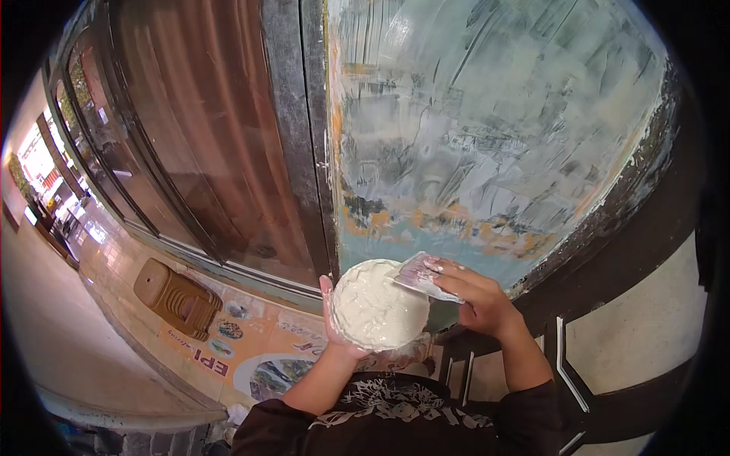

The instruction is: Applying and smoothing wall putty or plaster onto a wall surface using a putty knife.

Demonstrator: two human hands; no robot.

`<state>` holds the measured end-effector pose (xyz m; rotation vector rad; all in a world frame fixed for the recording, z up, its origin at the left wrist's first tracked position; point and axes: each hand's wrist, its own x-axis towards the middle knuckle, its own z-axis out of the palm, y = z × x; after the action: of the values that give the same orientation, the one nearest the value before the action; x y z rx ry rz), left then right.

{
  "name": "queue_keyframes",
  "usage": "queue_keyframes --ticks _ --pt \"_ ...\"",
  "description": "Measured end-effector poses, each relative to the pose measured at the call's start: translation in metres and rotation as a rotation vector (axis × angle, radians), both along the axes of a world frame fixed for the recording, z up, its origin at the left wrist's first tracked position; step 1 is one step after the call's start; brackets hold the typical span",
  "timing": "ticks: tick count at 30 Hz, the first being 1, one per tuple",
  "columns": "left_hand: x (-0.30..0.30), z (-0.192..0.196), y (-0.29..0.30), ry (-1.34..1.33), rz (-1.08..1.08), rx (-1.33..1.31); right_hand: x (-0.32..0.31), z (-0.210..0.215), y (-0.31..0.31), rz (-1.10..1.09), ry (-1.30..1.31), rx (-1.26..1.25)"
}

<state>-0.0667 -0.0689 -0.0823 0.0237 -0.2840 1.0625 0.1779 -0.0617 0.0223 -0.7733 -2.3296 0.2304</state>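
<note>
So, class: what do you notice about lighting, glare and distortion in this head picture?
Head view: fisheye bends the door frame and darkens the corners; the street at far left is overexposed; soft glare sits on the plastered wall; the putty pan and scraper look sharp.

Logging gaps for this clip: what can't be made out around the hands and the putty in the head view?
- Left hand: palm and most fingers hidden under the putty board.
- Putty knife: handle covered by the right hand; whether the blade touches the putty is unclear.
- Board's underside and lower edge: hidden by the putty and the wrist.
- Wall: top and right cut off by the fisheye rim.
</note>
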Motion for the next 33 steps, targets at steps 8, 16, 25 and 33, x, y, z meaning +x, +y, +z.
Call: queue_keyframes --ticks 8,16,25,33 --pt "0.000 0.017 -0.004 -0.080 -0.054 -0.056 0.005 -0.004 0.004 -0.036 0.098 -0.032" --pt "-0.011 -0.002 0.010 -0.013 0.047 -0.086 0.000 -0.003 0.005 -0.037 0.126 -0.036" --pt "-0.007 0.021 0.007 -0.135 0.007 -0.015 -0.012 0.006 0.006 0.045 0.154 -0.020" --pt "-0.012 0.009 0.013 0.041 0.231 -0.045 -0.018 0.003 0.010 0.044 0.195 -0.031"
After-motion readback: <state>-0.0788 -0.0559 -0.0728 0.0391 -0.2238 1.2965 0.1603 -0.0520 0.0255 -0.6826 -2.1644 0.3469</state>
